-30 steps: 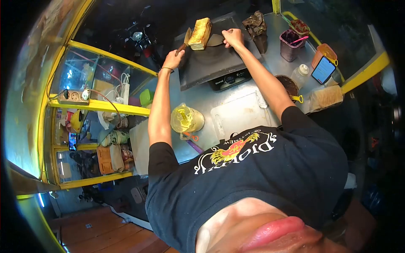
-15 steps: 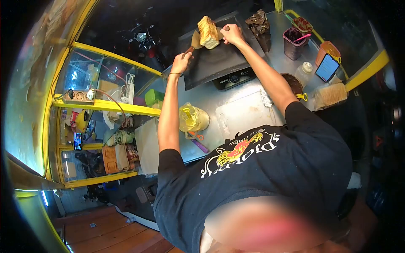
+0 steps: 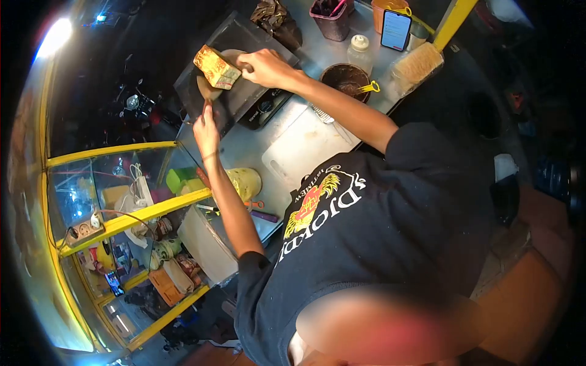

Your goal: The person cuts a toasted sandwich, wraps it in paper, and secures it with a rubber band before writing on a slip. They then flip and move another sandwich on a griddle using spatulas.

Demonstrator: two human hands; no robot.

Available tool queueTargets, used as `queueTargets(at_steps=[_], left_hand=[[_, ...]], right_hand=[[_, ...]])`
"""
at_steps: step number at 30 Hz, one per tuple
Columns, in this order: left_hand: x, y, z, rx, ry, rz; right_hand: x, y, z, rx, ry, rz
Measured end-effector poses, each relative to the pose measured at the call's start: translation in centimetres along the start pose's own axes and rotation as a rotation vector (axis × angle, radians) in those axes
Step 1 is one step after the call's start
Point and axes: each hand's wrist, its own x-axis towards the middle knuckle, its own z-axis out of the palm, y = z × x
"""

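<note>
A block of toasted bread [image 3: 217, 67], browned on its upper face, stands tilted over the dark flat griddle plate [image 3: 244, 100]. My left hand [image 3: 206, 131] is closed around the handle of a spatula [image 3: 209, 90], whose broad blade meets the bread's near left side. On the other side my right hand [image 3: 268, 68] is closed, its fingers close to the bread's right face. A grey blade shape shows between that hand and the bread; I cannot tell its handle, which the fingers hide.
Beneath the griddle sits a black stove [image 3: 264, 107]. Nearer me lie a white cutting board [image 3: 308, 143] and a yellow-smeared tub [image 3: 245, 183]. To the right are a brown-filled bowl [image 3: 345, 79], a squeeze bottle [image 3: 360, 52], a phone [image 3: 396, 29] and packaged bread [image 3: 418, 66]. A yellow-framed glass case [image 3: 128, 161] flanks the left.
My view has turned, shifting the griddle and hands toward the upper left. The bread has tipped between my hands and shows more of its browned face. Both hands keep their closed grip.
</note>
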Motion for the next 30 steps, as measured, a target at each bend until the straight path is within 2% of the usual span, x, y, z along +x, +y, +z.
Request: queueTargets(at_steps=[1,2,4,6,7,8,9,10,11,12,14,16,18,20,21,23,27,30], left_hand=[[-1.3,0.3,-0.1,-0.062,-0.007,-0.158],[-2.6,-0.5,0.4,-0.236,-0.003,-0.196],[-4.5,-1.3,2.0,-0.456,0.019,-0.360],[-6.4,-1.8,3.7,-0.795,-0.023,-0.396],[-6.9,-2.8,4.6,-1.082,-0.086,-0.447],[-7.0,-5.0,5.5,-1.435,-0.290,-0.415],[-7.7,-5.6,6.3,-1.573,-0.332,-0.435],[-8.4,-5.7,7.3,-1.712,-0.374,-0.450],[-9.5,-5.8,8.1,-1.824,-0.430,-0.476],[-10.7,-5.5,8.7,-1.800,-0.428,-0.486],[-13.1,-5.2,9.7,-1.681,-0.443,-0.476],[-15.2,-6.8,10.8,-1.528,-0.426,-0.556],[-16.8,-7.5,11.6,-1.524,-0.458,-0.570],[-17.8,-7.6,12.3,-1.440,-0.491,-0.582],[-18.0,-7.1,12.4,-1.408,-0.503,-0.578],[-17.9,-7.7,13.3,-1.431,-0.506,-0.609],[-17.8,-8.0,14.0,-1.433,-0.489,-0.683],[-18.0,-8.2,14.6,-1.443,-0.433,-0.691]], right_hand=[[-0.6,0.3,-0.7,0.038,0.086,-0.010],[-0.9,0.4,-1.8,0.030,0.094,-0.010],[-2.1,0.0,-3.7,0.268,-0.150,0.557],[-3.5,0.2,-4.4,0.370,-0.156,0.624],[-4.3,0.1,-4.5,0.359,-0.202,0.611],[-5.0,0.2,-4.8,0.346,-0.247,0.594],[-6.0,1.6,-4.7,0.107,-0.284,0.352],[-6.5,0.4,-6.4,-0.025,-0.270,0.121],[-7.1,-0.6,-8.5,-0.042,-0.277,0.103],[-6.9,-2.8,-12.0,-0.058,-0.287,0.089],[-7.4,-3.4,-17.5,0.226,-0.085,0.026],[-8.7,-1.3,-22.3,0.239,0.096,0.180],[-10.3,4.0,-25.8,0.096,0.368,0.326],[-12.3,9.4,-27.3,-0.257,0.369,0.412],[-13.2,10.4,-27.3,-0.267,0.364,0.407],[-14.4,12.2,-26.8,-0.573,0.070,0.467],[-15.1,16.2,-25.2,-0.563,-0.049,0.315],[-14.8,17.7,-24.6,-0.567,0.003,0.278]])
